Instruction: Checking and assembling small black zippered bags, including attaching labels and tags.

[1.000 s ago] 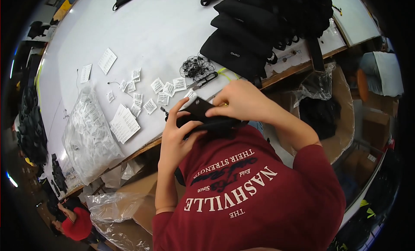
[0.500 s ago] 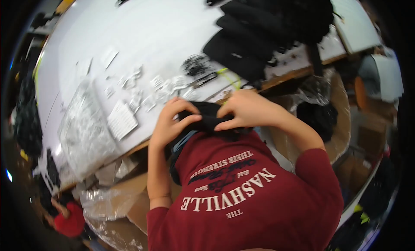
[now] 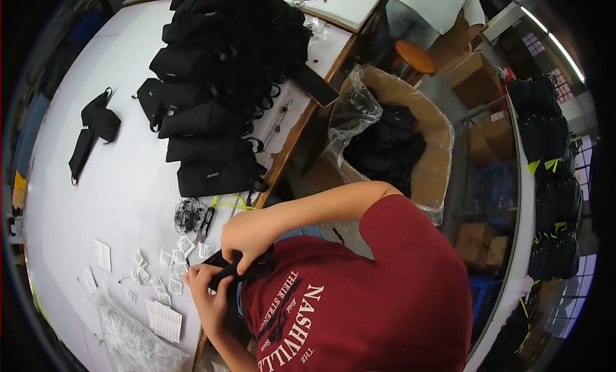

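Thumbs and fingers of my left hand (image 3: 208, 294) and right hand (image 3: 249, 238) grip a black fabric piece (image 3: 222, 280) beside the near edge of the table (image 3: 128, 199). Toward that edge, just beyond my right hand, lie snips (image 3: 206, 223), a dark thread tangle (image 3: 190, 215) and overlapping black pouches (image 3: 215, 175).

Workshop, broad white worktable (image 3: 70, 205), piled black pouches (image 3: 208, 151), cartons (image 3: 478, 80)

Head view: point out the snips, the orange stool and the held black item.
Snips (image 3: 206, 220): head view, handle.
Orange stool (image 3: 414, 56): head view, seat.
Held black item (image 3: 221, 278): head view, exposed middle fabric.
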The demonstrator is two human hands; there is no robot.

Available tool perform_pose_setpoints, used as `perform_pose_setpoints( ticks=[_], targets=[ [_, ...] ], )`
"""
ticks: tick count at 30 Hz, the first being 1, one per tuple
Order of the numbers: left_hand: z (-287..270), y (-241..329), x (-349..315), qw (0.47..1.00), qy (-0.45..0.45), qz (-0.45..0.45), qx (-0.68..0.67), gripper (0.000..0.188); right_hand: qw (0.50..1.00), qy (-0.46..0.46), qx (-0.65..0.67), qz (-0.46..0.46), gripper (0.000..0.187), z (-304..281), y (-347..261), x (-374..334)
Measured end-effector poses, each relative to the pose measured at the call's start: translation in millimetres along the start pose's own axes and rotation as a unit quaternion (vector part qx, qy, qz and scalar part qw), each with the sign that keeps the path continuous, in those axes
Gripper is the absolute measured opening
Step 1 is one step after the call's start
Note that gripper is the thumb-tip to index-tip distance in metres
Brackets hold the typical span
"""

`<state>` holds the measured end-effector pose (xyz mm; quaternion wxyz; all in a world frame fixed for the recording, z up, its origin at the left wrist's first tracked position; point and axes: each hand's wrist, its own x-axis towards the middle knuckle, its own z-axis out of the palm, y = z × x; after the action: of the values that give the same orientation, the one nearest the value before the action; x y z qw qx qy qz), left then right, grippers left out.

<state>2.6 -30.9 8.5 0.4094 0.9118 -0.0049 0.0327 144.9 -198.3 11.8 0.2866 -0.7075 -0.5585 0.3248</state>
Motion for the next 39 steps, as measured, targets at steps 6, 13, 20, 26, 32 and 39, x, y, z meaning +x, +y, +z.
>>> perform_pose_setpoints(
  ticks=[6, 13, 20, 26, 32, 39],
  targets=[
    [-12.2, 0.3, -6.1, 0.993, -0.082, -0.075, -0.043, 0.023, 0.999, -0.017, 0.002, -0.029, 0.026, 3.2, -2.2, 4.7],
    [-2.2, 1.4, -6.3, 0.998, -0.049, -0.039, -0.023, 0.024, 1.0, -0.006, 0.003, -0.028, 0.025, 0.3, 0.1, 1.2],
    [4.7, -1.9, -8.7, 0.997, 0.013, -0.068, -0.036, 0.025, 1.0, 0.01, -0.005, -0.019, 0.025, 0.5, 0.4, 1.8],
    [-1.7, -0.8, -16.5, 0.998, 0.023, -0.058, -0.032, 0.021, 1.0, -0.019, 0.004, -0.022, 0.027, 6.2, -2.9, 10.2],
    [-1.2, -6.8, -10.0, 1.0, -0.011, -0.016, -0.016, 0.021, 0.999, -0.052, 0.01, -0.004, 0.024, -3.0, -7.0, -1.6],
    [-0.5, -30.3, -10.8, 0.984, 0.064, -0.001, -0.166, 0.016, 0.997, -0.06, 0.041, 0.015, 0.019, -12.5, -14.9, -1.4]
  ],
)
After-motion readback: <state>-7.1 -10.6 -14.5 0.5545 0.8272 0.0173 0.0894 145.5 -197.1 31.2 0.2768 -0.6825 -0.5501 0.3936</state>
